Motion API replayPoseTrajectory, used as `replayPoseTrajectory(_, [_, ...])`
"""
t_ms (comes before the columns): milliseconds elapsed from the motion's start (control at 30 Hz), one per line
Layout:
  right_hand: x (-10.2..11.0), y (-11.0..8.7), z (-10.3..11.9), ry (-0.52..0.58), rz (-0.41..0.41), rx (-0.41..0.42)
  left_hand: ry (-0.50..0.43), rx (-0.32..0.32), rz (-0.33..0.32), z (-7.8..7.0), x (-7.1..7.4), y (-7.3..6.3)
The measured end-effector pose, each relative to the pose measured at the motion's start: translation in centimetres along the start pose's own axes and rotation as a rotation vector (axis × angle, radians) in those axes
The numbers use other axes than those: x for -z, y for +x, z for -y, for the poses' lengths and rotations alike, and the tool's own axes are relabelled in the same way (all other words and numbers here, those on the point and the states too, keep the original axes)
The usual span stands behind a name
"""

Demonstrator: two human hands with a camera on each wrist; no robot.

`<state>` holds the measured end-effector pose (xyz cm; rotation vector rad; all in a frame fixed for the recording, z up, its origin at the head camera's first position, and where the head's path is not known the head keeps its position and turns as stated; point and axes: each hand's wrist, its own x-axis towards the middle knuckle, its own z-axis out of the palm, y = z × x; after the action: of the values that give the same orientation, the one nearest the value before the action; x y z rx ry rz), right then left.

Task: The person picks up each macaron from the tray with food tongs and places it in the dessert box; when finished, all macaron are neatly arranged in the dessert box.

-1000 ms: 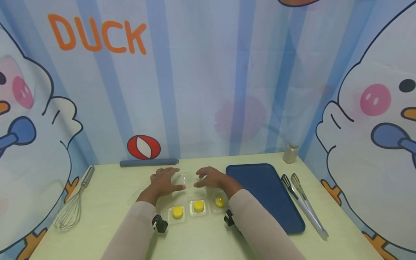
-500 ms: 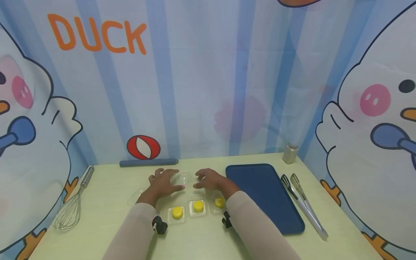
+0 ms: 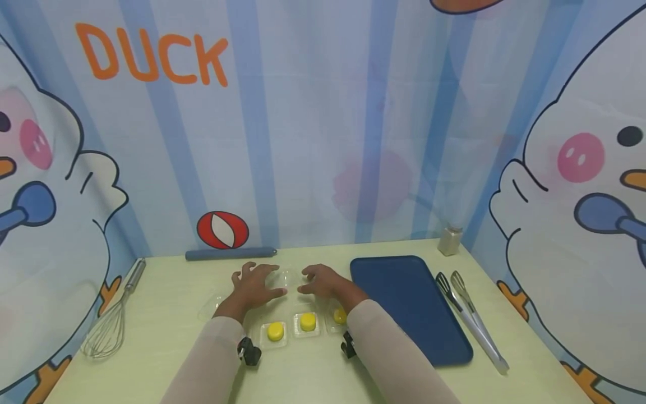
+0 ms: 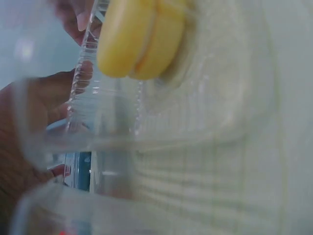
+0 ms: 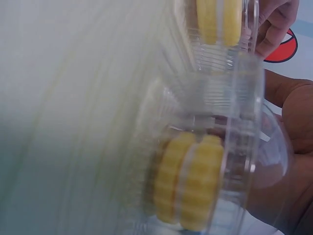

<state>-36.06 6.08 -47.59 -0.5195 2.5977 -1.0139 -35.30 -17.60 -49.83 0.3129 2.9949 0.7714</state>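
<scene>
Three yellow macarons stand in a row near the front, each in a clear plastic box: the left macaron [image 3: 275, 331], the middle macaron [image 3: 308, 322] and the right macaron [image 3: 340, 316]. The right one looks covered by a clear dome lid. Beyond the row, a clear plastic lid [image 3: 286, 277] lies between both hands. My left hand [image 3: 254, 286] spreads its fingers and thumb at its left side. My right hand [image 3: 327, 281], fingers loosely bent, is at its right. Close macaron views fill the left wrist view (macaron [image 4: 142, 39]) and right wrist view (macaron [image 5: 188, 181]).
Another clear lid [image 3: 211, 306] lies by the left wrist. A blue tray [image 3: 411, 308] is to the right, with metal tongs [image 3: 474, 322] beside it. A shaker [image 3: 451, 240] and a grey-blue rolling pin [image 3: 230, 253] stand at the back; a whisk [image 3: 113, 317] lies at left.
My right hand and forearm have shifted slightly left and nearer, overlapping the right macaron's box a little more. The left hand has barely moved, and the macarons stay in place.
</scene>
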Motion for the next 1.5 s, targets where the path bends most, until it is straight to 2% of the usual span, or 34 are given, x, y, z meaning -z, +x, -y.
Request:
replayPoseTrajectory(300, [0.1, 0.0, -0.3, -0.031, -0.017, 0.006, -0.018, -0.041, -0.017, 0.0, 0.1, -0.3])
replayPoseTrajectory(400, [0.2, 0.0, -0.3, -0.035, -0.026, 0.006, -0.014, -0.072, -0.027, 0.1, 0.0, -0.3])
replayPoseTrajectory(667, [0.4, -0.1, -0.7, 0.004, -0.037, 0.028, -0.039, -0.162, -0.026, -0.1, 0.2, -0.8])
replayPoseTrajectory(800, [0.7, -0.1, -1.1, 0.022, -0.023, 0.07, -0.042, -0.177, -0.023, -0.3, 0.2, -1.0])
replayPoseTrajectory(933, [1.0, -0.2, -1.2, 0.087, 0.004, 0.094, -0.033, -0.178, -0.011, -0.5, 0.2, -1.2])
replayPoseTrajectory(1167, [1.2, -0.6, -1.2, 0.145, 0.006, 0.127, -0.048, -0.207, -0.017, -1.0, 0.3, -1.9])
replayPoseTrajectory(1300, [1.4, -1.2, -0.9, 0.142, 0.008, 0.154, -0.061, -0.231, -0.034, -1.3, 0.4, -2.3])
replayPoseTrajectory(1500, [1.3, -2.2, -0.8, 0.076, -0.036, 0.186, -0.09, -0.291, -0.064, -2.2, 0.5, -3.0])
